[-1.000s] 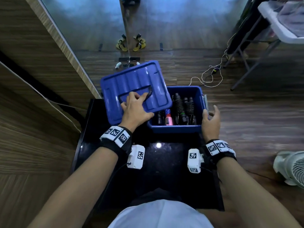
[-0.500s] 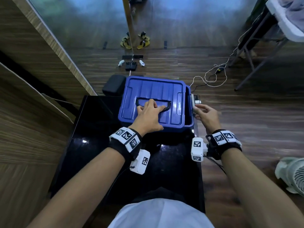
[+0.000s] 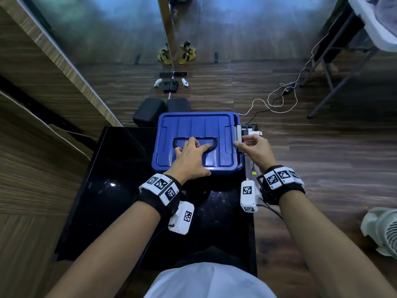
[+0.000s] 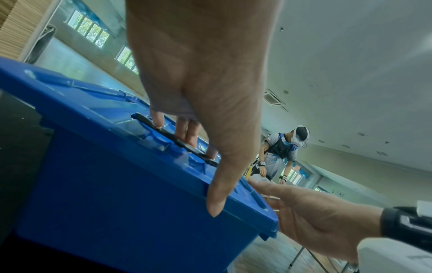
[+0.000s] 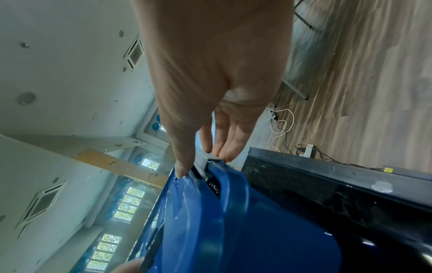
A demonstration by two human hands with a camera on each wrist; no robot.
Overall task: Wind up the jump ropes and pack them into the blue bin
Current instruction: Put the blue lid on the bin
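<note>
The blue bin stands at the far end of the black table with its blue lid lying on top. The jump ropes are hidden under the lid. My left hand lies flat on the lid, fingers spread over its black handle; the left wrist view shows its fingertips touching that handle. My right hand is at the bin's right side, pinching the grey latch between thumb and fingers. In the right wrist view a narrow dark gap remains beside the latch.
Two black boxes sit on the floor behind the table. A power strip and white cable lie to the right of the bin. A white fan stands at the right edge. Another person works in the background.
The lid, held tilted to the left of the open bin a second ago, has come down onto the bin. My right hand moved from the bin's front right corner to the latch.
</note>
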